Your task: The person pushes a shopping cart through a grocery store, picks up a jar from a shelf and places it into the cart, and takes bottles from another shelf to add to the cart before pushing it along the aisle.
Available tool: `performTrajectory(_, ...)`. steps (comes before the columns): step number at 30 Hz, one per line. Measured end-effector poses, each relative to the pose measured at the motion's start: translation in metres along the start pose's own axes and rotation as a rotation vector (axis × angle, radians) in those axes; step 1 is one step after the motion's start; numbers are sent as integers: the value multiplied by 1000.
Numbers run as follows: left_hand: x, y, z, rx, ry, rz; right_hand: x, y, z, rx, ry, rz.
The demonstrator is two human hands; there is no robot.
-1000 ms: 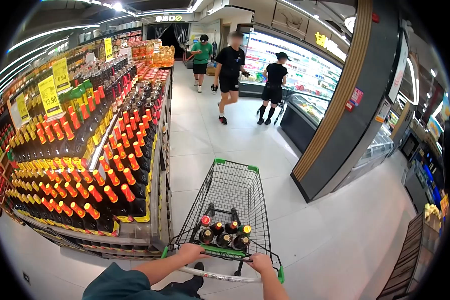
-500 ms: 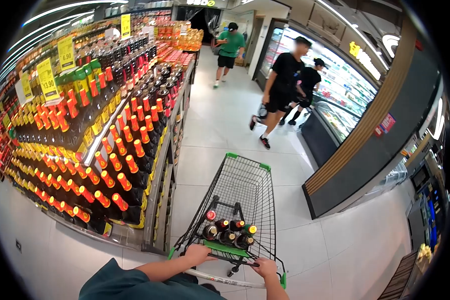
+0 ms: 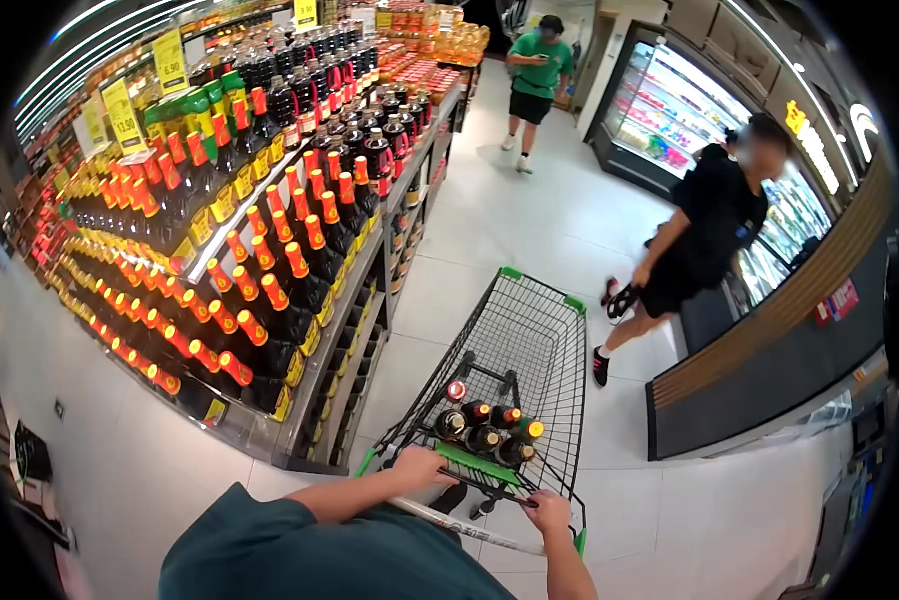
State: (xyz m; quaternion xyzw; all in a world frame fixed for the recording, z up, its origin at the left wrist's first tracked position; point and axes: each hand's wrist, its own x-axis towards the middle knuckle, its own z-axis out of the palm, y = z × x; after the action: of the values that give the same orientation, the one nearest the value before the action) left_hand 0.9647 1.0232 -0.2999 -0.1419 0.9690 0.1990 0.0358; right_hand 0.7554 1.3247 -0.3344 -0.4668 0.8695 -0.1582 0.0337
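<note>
A shopping cart [image 3: 582, 375] of dark wire mesh with green corners stands in front of me. My left hand [image 3: 420, 467] is closed round the dark rear edge of its basket, beside a green flap [image 3: 477, 464]. On the same edge, farther right, my right hand [image 3: 550, 512] is closed too. The pale push handle [image 3: 460, 526] runs nearer to my body, below both hands. Several dark bottles [image 3: 485, 438] with red, yellow and dark caps stand upright at the near end of the basket.
To the left rises a stepped display of dark bottles [image 3: 315, 270] with orange-red necks and yellow price signs [image 3: 171, 62]. A person in black [image 3: 715, 225] walks at the right, by a lit fridge [image 3: 660, 105]. Another in green [image 3: 540, 70] faces me up the aisle. A pillar [image 3: 770, 370] stands right.
My view has turned left and the cart has moved forward beside the bottle display. The people in black and green are closer. Both hands have kept their hold on the cart.
</note>
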Motion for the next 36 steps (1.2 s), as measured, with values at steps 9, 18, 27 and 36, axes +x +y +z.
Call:
performTrajectory(9,62,17,-7,43,-29,-133,67,50,-20,11,17,-67)
performTrajectory(18,121,10,-31,19,9,-247,142,78,-38,8,-37,-133)
performTrajectory(27,161,-8,-60,11,-33,-310,211,85,-36,-15,-98,-135)
performTrajectory(36,208,-47,-100,-12,-188,-360,288,78,-33,11,-144,-137)
